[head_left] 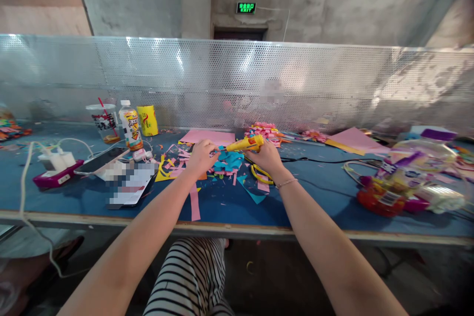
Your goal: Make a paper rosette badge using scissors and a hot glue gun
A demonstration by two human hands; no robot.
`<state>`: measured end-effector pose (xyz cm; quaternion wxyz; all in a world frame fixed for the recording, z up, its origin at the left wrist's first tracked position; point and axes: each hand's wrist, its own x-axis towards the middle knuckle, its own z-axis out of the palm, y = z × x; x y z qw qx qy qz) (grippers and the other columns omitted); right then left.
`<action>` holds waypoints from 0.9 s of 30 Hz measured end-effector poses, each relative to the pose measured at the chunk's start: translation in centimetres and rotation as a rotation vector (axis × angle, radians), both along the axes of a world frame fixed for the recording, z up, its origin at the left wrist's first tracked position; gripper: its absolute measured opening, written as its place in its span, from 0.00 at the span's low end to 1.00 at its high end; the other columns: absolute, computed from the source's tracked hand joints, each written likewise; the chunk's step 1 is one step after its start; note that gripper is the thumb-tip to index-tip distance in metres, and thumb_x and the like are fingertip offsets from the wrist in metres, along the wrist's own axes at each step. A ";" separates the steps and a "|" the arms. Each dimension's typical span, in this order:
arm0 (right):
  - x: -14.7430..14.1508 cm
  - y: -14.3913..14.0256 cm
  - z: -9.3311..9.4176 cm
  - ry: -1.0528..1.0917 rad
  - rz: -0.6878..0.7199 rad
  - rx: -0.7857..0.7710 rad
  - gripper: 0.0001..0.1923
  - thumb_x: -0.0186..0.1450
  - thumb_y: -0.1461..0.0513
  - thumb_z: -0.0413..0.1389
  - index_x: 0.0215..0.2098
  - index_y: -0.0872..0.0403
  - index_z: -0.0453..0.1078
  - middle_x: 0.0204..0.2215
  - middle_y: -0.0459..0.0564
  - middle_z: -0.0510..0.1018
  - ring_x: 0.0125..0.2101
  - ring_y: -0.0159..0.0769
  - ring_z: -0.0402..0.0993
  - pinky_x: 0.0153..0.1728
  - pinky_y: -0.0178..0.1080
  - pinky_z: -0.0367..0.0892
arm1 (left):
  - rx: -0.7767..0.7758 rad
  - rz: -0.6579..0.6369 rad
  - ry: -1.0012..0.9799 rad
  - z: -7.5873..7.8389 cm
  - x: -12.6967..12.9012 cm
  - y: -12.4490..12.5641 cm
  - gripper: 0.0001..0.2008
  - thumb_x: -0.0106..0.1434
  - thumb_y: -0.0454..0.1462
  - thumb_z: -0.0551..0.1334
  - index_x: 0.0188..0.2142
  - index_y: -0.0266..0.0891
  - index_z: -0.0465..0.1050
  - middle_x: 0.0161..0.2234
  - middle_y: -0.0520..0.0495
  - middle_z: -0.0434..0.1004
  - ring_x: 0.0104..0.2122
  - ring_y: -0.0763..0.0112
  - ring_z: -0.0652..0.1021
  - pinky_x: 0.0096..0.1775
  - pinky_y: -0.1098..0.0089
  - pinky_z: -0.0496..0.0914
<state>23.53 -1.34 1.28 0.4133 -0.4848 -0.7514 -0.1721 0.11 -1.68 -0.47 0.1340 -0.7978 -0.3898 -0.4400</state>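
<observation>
A yellow hot glue gun (242, 144) is in my right hand (265, 157), its nozzle pointing left. My left hand (202, 157) is closed, fingertips close to that nozzle; whatever they pinch is too small to make out. Under the gun lies a heap of blue paper strips (227, 163). Yellow-handled scissors (261, 175) rest below my right hand. Pink paper scraps (179, 158) are scattered around my left hand, and a long pink strip (194, 202) lies nearer the table edge. A blue paper offcut (252, 191) is to its right.
Left on the blue table are phones (135, 185), a purple power strip (57, 175), a drink bottle (131, 126), a cup (103, 121) and a yellow can (147, 120). Pink strips (263, 131) are piled behind. Plastic containers (422, 150) stand right. A perforated metal screen (222, 81) borders the back.
</observation>
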 end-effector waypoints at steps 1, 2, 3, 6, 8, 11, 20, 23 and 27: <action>0.0 0.0 0.0 0.003 -0.003 -0.005 0.17 0.54 0.51 0.53 0.33 0.56 0.68 0.30 0.55 0.75 0.35 0.44 0.72 0.35 0.41 0.65 | -0.007 0.003 0.002 0.0 0.0 0.0 0.06 0.57 0.38 0.59 0.30 0.39 0.73 0.31 0.47 0.72 0.34 0.68 0.71 0.38 0.66 0.65; 0.0 -0.1 0.0 0.003 -0.005 -0.008 0.17 0.54 0.51 0.53 0.33 0.56 0.68 0.30 0.55 0.75 0.35 0.44 0.72 0.35 0.41 0.65 | -0.013 0.006 0.003 0.1 0.0 -0.1 0.06 0.57 0.38 0.59 0.30 0.39 0.73 0.31 0.47 0.72 0.34 0.68 0.71 0.38 0.66 0.65; -0.1 -0.1 0.1 0.002 -0.007 -0.011 0.17 0.54 0.51 0.53 0.32 0.56 0.68 0.30 0.55 0.75 0.35 0.44 0.72 0.35 0.41 0.65 | -0.018 0.008 0.003 0.2 0.0 -0.2 0.06 0.57 0.38 0.59 0.30 0.39 0.73 0.31 0.47 0.72 0.35 0.68 0.71 0.39 0.66 0.65; -0.1 -0.2 0.1 -0.003 -0.011 -0.016 0.16 0.54 0.51 0.53 0.32 0.55 0.68 0.31 0.55 0.75 0.36 0.44 0.72 0.35 0.41 0.65 | -0.030 0.007 -0.013 0.4 -0.1 -0.4 0.06 0.56 0.37 0.59 0.29 0.39 0.73 0.30 0.47 0.72 0.35 0.68 0.71 0.39 0.66 0.64; 0.0 -0.2 0.1 -0.002 -0.008 -0.013 0.17 0.54 0.50 0.53 0.32 0.55 0.68 0.30 0.55 0.75 0.35 0.44 0.72 0.34 0.41 0.65 | -0.041 0.003 -0.032 0.5 -0.1 -0.5 0.05 0.56 0.37 0.59 0.28 0.39 0.73 0.30 0.47 0.72 0.35 0.68 0.71 0.39 0.66 0.64; 0.1 -0.1 0.0 0.000 -0.010 0.000 0.18 0.54 0.50 0.53 0.34 0.55 0.68 0.31 0.54 0.75 0.34 0.44 0.72 0.34 0.41 0.65 | -0.058 -0.004 -0.059 0.6 -0.2 -0.5 0.05 0.56 0.36 0.59 0.26 0.39 0.73 0.29 0.47 0.72 0.35 0.68 0.71 0.39 0.66 0.65; 1.1 0.1 0.2 0.083 -0.120 -0.029 0.21 0.54 0.49 0.53 0.38 0.56 0.68 0.31 0.54 0.75 0.33 0.44 0.72 0.32 0.41 0.65 | -0.149 0.076 0.041 0.4 -1.7 1.1 0.07 0.56 0.35 0.58 0.25 0.38 0.74 0.28 0.47 0.73 0.33 0.70 0.72 0.38 0.69 0.65; 1.5 0.4 0.2 0.136 -0.136 -0.006 0.22 0.54 0.50 0.53 0.39 0.57 0.67 0.32 0.56 0.75 0.33 0.44 0.72 0.32 0.41 0.65 | -0.190 0.186 0.115 0.5 -2.8 1.2 0.08 0.56 0.34 0.57 0.27 0.38 0.75 0.31 0.46 0.74 0.34 0.68 0.72 0.39 0.68 0.65; 1.8 0.8 0.0 0.163 -0.136 0.017 0.22 0.54 0.50 0.54 0.40 0.57 0.67 0.32 0.56 0.75 0.33 0.43 0.72 0.31 0.41 0.65 | -0.299 0.375 0.140 0.8 -4.7 1.2 0.10 0.56 0.34 0.55 0.27 0.38 0.76 0.33 0.42 0.75 0.38 0.63 0.72 0.41 0.66 0.64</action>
